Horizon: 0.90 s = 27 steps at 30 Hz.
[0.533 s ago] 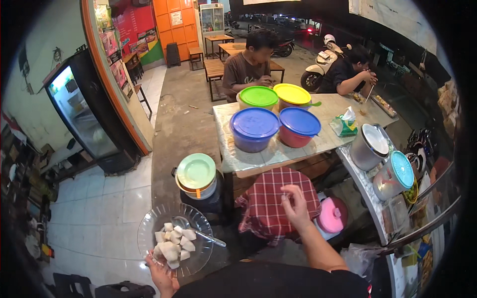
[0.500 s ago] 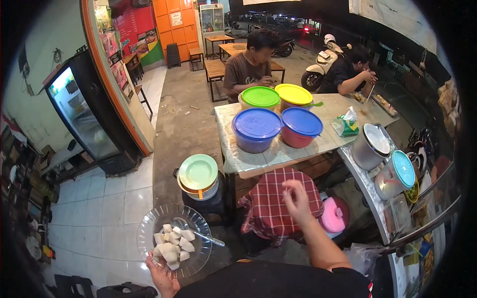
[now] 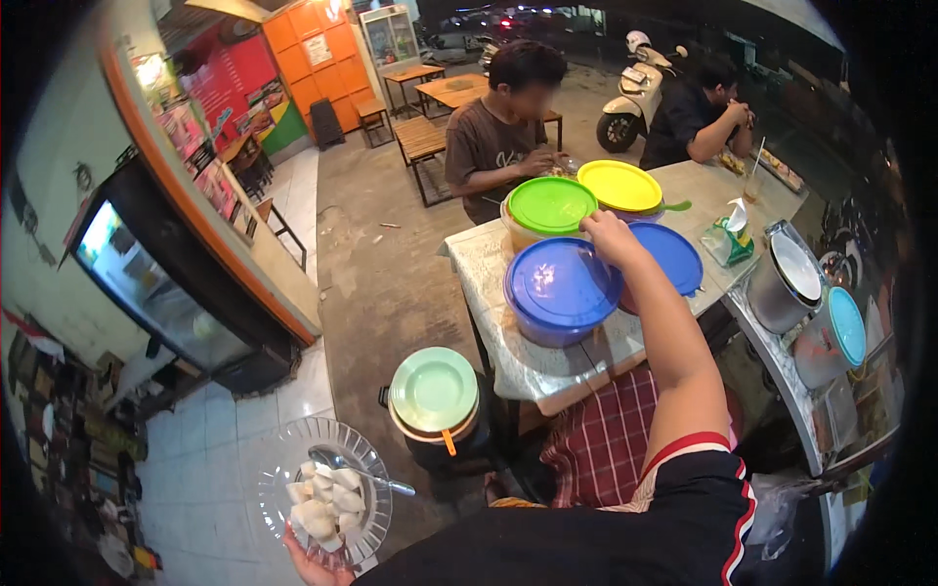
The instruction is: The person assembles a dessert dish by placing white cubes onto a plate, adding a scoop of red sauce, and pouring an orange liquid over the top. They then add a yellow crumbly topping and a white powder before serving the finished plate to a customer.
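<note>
The right hand (image 3: 614, 239) was at the far-right edge of the left blue-lidded tub (image 3: 562, 288).
That tub, round with no long axis, stood on the counter (image 3: 523, 376), to the near left of the right hand, the nearer one; whether its grip was closed on any rim could not be made out. Behind the tub stood the green-lidded tub (image 3: 553, 203), with the yellow-lidded tub (image 3: 619, 186) behind and right, and the other blue-lidded tub (image 3: 672, 259) just to its right. Well to its near left, the left hand (image 3: 318, 568) gripped a glass dish (image 3: 378, 518) of white chunks (image 3: 327, 496), with a spoon (image 3: 391, 484) across its rim.
</note>
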Motion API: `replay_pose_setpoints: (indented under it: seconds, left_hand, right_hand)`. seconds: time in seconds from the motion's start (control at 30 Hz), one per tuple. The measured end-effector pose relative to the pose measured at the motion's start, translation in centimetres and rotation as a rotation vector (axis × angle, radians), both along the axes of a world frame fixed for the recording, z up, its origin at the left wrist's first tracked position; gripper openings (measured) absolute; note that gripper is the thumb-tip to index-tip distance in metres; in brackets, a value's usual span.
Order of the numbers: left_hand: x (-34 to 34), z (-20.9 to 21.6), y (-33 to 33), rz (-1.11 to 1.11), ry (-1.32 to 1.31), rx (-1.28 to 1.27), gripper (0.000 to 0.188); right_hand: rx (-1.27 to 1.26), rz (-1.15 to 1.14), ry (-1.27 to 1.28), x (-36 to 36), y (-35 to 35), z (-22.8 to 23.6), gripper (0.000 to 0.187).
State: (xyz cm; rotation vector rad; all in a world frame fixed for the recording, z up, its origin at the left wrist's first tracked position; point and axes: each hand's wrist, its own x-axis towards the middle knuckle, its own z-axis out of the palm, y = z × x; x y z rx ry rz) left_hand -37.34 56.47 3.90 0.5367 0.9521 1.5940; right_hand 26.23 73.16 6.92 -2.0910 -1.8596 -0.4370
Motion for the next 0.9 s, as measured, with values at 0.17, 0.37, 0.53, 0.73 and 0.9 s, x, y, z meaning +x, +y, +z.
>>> replay_pose_setpoints:
  seconds: [0.17,0.37,0.53,0.73,0.9]
  left_hand:
    - [3.0,3.2,8.7,0.238,0.323,-0.53,0.053]
    - [6.5,0.8,16.8,-0.251,-0.013,-0.086,0.049]
    - [13.2,3.2,21.8,-0.298,0.061,-0.159,0.05]
    - [18.9,0.9,28.6,-0.53,-0.067,-0.106,0.045]
    - [21.2,0.6,32.0,-0.661,-0.182,-0.057,0.044]
  right_hand:
    - [-0.249,-0.025,-0.105,3.3,4.6,-0.1,0.023]
    - [-0.136,0.237,-0.186,2.7,4.4,3.4,0.014]
    - [-0.159,-0.137,-0.052,-2.8,-1.9,7.4,0.02]
    - [-0.342,-0.336,0.087,-2.8,-5.9,4.4,0.02]
    - [-0.21,-0.242,0.178,-3.8,-1.2,8.3,0.034]
